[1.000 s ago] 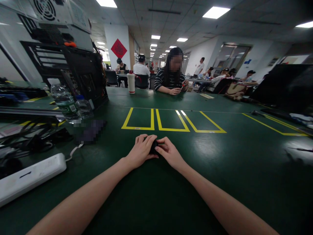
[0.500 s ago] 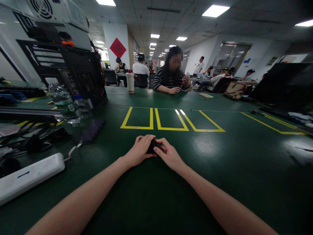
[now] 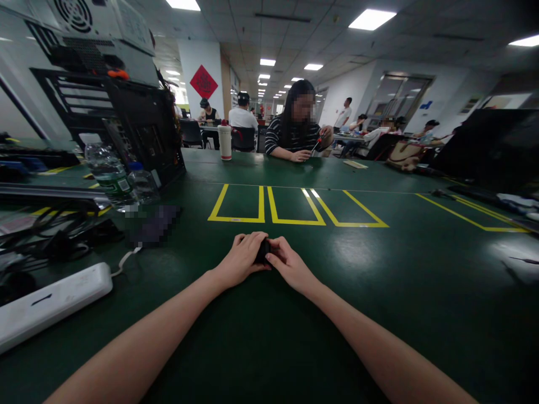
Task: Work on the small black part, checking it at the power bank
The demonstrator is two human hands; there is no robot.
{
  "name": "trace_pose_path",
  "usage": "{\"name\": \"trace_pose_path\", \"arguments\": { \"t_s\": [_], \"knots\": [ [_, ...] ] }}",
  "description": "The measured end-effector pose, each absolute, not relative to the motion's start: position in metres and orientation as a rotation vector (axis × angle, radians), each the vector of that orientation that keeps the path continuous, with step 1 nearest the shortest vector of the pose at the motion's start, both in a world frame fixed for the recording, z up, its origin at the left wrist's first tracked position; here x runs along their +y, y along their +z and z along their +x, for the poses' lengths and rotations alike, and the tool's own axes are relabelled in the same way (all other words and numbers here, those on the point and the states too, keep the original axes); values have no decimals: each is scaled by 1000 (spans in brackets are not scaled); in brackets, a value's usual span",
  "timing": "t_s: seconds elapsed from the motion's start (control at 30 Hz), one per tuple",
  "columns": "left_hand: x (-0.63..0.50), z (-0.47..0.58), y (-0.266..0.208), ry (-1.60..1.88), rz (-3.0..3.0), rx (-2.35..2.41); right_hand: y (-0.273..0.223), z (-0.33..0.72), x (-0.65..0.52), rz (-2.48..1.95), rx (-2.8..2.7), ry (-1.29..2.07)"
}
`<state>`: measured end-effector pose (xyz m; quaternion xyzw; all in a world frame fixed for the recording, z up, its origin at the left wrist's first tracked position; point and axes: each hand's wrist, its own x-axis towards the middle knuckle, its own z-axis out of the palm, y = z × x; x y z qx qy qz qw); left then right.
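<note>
A small black object (image 3: 263,252) sits between my two hands at the middle of the green table (image 3: 261,336). Its kind I cannot make out, since fingers cover most of it. My left hand (image 3: 244,255) wraps it from the left, fingers over the top and thumb low at the near side. From the right, my right hand (image 3: 290,262) grips it with bent fingers and the thumb against its near face. Just beyond the hands, yellow tape outlines (image 3: 296,222) mark the table.
At left lie a white power strip (image 3: 54,303), black cables (image 3: 54,235) and a pixelated dark item (image 3: 155,225). Water bottles (image 3: 112,179) stand by an open computer case (image 3: 143,129). A white cup (image 3: 225,143) and a seated person (image 3: 290,134) are across the table; a monitor (image 3: 488,148) is at right.
My hands and the black object keep practically the same place. Across the table, the other person's raised hand with the screwdriver has shifted slightly.
</note>
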<state>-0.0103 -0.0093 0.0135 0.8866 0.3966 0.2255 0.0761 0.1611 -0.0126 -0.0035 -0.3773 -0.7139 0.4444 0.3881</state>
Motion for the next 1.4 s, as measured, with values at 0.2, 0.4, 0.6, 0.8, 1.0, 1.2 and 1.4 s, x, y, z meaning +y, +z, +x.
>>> {"name": "trace_pose_path", "arguments": {
  "t_s": [0.2,0.4,0.6,0.8,1.0,1.2,1.4],
  "knots": [
    [-9,-10,14,696,2660,1175,0,159,-17,-962,-1803,1083],
    [-10,-9,14,700,2658,1169,-3,155,-10,-1023,-1741,1043],
    [-10,-9,15,678,2645,1163,1,158,-14,-1073,-1846,976],
    [-10,-9,15,672,2650,1175,6,160,-22,-1043,-1937,880],
    [-10,-8,15,692,2661,1157,2,158,-16,-1080,-1901,835],
    [-8,-8,12,709,2658,1164,-3,159,-10,-1131,-1891,835],
    [-6,-9,6,740,2648,1167,3,161,-19,-1093,-2000,753]
  ]
}}
